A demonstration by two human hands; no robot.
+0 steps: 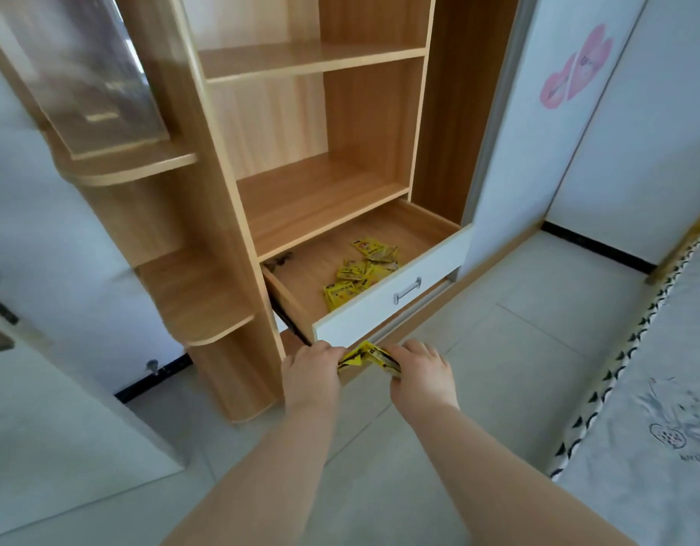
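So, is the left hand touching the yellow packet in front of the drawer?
Touching. The head view shows the left hand pinching one end of the yellow packet, with no gap; the right hand grips the other end.

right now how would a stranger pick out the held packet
Find the wooden wardrobe, then its open drawer with the white front. In front of it, the left hand and right hand pinch one crumpled yellow packet. The other packets lie loose inside the drawer.

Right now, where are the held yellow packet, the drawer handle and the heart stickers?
yellow packet point(363, 354), head view, its crumpled yellow middle.
drawer handle point(407, 290), head view, middle of the metal bar.
heart stickers point(590, 61), head view, the larger pink heart.
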